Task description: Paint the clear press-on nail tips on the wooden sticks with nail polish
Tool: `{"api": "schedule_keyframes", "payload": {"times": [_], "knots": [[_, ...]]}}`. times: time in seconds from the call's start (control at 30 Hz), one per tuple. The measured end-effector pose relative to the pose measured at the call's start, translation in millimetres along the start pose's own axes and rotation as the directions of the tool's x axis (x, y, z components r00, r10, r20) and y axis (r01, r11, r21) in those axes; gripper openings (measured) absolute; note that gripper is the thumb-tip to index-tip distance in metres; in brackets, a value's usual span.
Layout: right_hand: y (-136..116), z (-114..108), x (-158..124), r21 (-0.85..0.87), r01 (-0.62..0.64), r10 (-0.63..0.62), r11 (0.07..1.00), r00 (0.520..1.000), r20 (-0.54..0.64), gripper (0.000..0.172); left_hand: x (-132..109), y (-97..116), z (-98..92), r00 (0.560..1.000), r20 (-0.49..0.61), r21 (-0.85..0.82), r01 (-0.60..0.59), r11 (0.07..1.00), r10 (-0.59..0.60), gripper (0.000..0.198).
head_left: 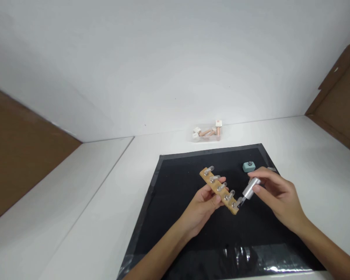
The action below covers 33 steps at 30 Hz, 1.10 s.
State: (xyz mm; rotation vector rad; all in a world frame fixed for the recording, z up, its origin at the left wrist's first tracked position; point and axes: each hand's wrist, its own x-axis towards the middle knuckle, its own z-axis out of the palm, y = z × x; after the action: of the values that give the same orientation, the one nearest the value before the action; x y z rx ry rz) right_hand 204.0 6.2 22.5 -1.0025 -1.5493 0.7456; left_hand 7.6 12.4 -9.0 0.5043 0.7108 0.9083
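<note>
White desk (pixel 84 202) fills the lower view on my head feed, with a thin seam (pixel 105 177) running diagonally across its left part. Black mat (pixel 175 186) lies on it under both hands, edged in a dark shiny border, with glare streaks along the near side. Plain pale wall (pixel 175 70) behind, brown panel at left (pixel 20 151), another brown panel at right (pixel 342 89). Clear tray (pixel 207 139) sits between mat and wall, holding peach rods with white blocks on their ends. Small teal bottle (pixel 249 167) stands on the mat's far right part, just beyond my right hand (pixel 280 198). My left hand (pixel 204 202) has its grip pinching a wooden strip (pixel 215 187) above the mat, slanted down to the right, a row of clear tips along it. Right grip pinches a silver cap (pixel 251 188), its brush (pixel 241 202) pointing down at the strip's nearest tip; can't confirm contact.
</note>
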Motion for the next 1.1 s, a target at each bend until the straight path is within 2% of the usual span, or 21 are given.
{"api": "schedule_keyframes", "payload": {"times": [0.13, 0.4, 0.53, 0.63, 0.77, 0.93, 1.1], "knots": [[-0.6, 2.3, -0.9, -0.051, 0.013, -0.011, 0.999, 1.0, 0.026, 0.011, 1.0, -0.7, -0.8, 1.0, 0.004, -0.013, -0.001, 1.0, 0.001, 0.043], [5.9, -2.5, 2.5, -0.178, 0.089, -0.09, 0.98, 0.996, 0.001, 0.016, 0.1, -0.9, -1.4, 1.0, 0.026, -0.006, -0.003, 1.0, 0.003, 0.04], [2.9, -4.0, 4.4, -0.173, 0.104, -0.114, 0.979, 0.992, -0.046, 0.016, -1.0, -1.4, -3.3, 1.0, 0.008, -0.002, -0.001, 1.0, 0.001, 0.041], [-0.1, -3.9, 5.1, -0.116, 0.057, -0.065, 0.992, 0.995, -0.071, 0.013, -1.2, -1.6, -4.2, 1.0, 0.017, 0.006, -0.01, 1.0, 0.01, 0.04], [-1.2, -2.0, 3.7, -0.063, 0.026, -0.029, 0.998, 0.999, -0.045, 0.01, -0.6, -0.9, -2.2, 0.999, 0.035, 0.025, -0.027, 0.999, 0.026, 0.04], [-0.4, 1.9, 1.1, -0.09, 0.012, -0.011, 0.996, 1.0, 0.01, 0.01, -0.5, -0.2, 1.4, 0.999, 0.02, 0.029, -0.037, 0.999, 0.036, 0.041], [1.1, 2.3, 1.7, -0.151, 0.067, -0.062, 0.986, 0.997, 0.037, 0.015, -0.2, -0.9, 0.6, 0.999, 0.016, 0.041, -0.043, 0.998, 0.043, 0.041]]}}
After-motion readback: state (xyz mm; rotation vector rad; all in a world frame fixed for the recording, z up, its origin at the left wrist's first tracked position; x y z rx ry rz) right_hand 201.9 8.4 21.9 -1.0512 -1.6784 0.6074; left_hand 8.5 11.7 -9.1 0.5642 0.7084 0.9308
